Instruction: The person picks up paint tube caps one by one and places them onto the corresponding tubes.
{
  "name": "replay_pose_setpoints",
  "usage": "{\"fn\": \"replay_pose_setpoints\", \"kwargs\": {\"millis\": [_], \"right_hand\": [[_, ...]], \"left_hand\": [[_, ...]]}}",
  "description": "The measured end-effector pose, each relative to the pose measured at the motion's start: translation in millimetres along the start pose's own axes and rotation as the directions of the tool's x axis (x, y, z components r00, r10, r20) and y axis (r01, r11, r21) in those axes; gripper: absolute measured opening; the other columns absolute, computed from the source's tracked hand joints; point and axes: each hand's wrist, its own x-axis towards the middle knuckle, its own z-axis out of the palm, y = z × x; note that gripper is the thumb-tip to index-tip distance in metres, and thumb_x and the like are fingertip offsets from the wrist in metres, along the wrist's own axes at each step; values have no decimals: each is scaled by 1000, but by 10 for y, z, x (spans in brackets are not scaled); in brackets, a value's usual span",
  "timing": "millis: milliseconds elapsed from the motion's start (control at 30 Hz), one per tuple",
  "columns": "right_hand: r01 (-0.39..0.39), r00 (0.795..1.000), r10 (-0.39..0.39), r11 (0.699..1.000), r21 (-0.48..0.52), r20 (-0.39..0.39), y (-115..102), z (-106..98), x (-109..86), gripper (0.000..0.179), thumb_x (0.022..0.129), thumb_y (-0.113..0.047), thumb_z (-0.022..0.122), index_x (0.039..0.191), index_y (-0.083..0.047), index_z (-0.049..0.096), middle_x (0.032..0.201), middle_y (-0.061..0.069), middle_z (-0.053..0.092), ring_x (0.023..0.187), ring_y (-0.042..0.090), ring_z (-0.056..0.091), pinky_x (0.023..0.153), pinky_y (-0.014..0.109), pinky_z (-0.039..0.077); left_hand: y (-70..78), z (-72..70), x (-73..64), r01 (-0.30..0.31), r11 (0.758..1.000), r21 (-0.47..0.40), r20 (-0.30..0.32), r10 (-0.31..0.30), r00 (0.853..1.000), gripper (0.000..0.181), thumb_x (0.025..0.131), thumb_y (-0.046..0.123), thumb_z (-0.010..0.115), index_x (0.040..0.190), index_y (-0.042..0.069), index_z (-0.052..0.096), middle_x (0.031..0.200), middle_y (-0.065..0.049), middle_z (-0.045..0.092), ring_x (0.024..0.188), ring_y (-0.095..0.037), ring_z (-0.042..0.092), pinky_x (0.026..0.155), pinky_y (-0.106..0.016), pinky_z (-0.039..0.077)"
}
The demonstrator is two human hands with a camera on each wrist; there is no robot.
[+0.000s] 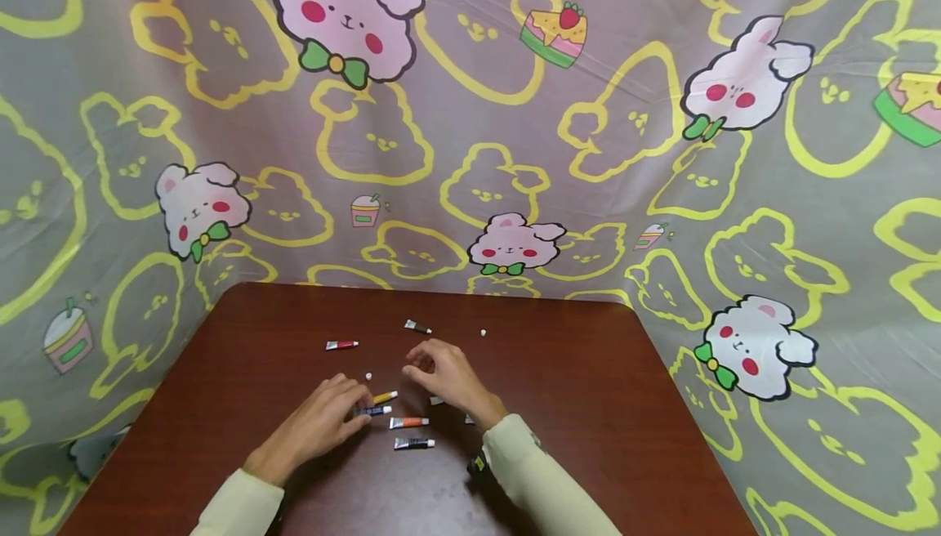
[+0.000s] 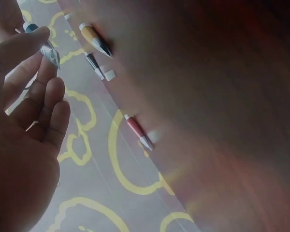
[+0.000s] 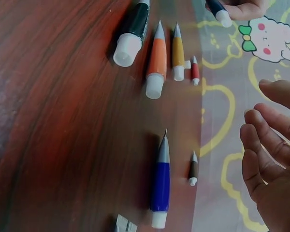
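My left hand (image 1: pixel 323 417) pinches a small dark blue paint tube (image 1: pixel 376 410) with a white cap between thumb and fingers, raised over the table. The left wrist view shows the silvery end of this held tube (image 2: pixel 50 52) past the thumb. To the right, my right hand (image 1: pixel 448 377) hovers with fingers loosely bent and nothing in them. Close by the left hand lie a yellow tube (image 1: pixel 385 397), an orange tube (image 1: pixel 408 422) and a black tube (image 1: pixel 415 443). A bright blue tube (image 3: pixel 160 188) lies beneath the right hand, mostly hidden in the head view.
Farther back on the brown table (image 1: pixel 559 372) are a red tube (image 1: pixel 341 345) and a dark brown tube (image 1: pixel 417 327). One small white piece (image 1: pixel 483 332) lies at the back right, another white piece (image 1: pixel 368 376) by the left fingers. Patterned cloth (image 1: pixel 412 152) surrounds the table.
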Motion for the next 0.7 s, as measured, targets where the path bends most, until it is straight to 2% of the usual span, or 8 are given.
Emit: {"fn": "replay_pose_setpoints", "kwargs": {"millis": [200,433,700], "right_hand": [[35,999,-35,998,-43,3,-19,79,111,25,98,-29,82,114,-10,79,100,-3,78,88,7,71,80,20,55],[55,998,-53,995,-81,25,-103,203,248,25,98,-33,83,114,-15,78,101,-5,77,88,3,70,79,16,53],[33,998,-28,995,-92,58,-141,316,304,26,97,-32,83,115,-14,78,103,-5,76,92,4,72,80,17,53]], "left_hand": [[-20,12,-39,28,1000,10,38,-28,999,25,84,16,93,95,21,70,90,11,68,86,-8,53,79,-37,47],[-55,47,-103,-16,1000,11,-3,16,1000,28,80,15,94,93,19,70,88,8,69,85,-10,55,76,-37,47],[-95,65,-163,35,999,-20,65,-34,997,26,82,16,94,92,23,71,89,12,70,85,-8,55,76,-37,46]]}}
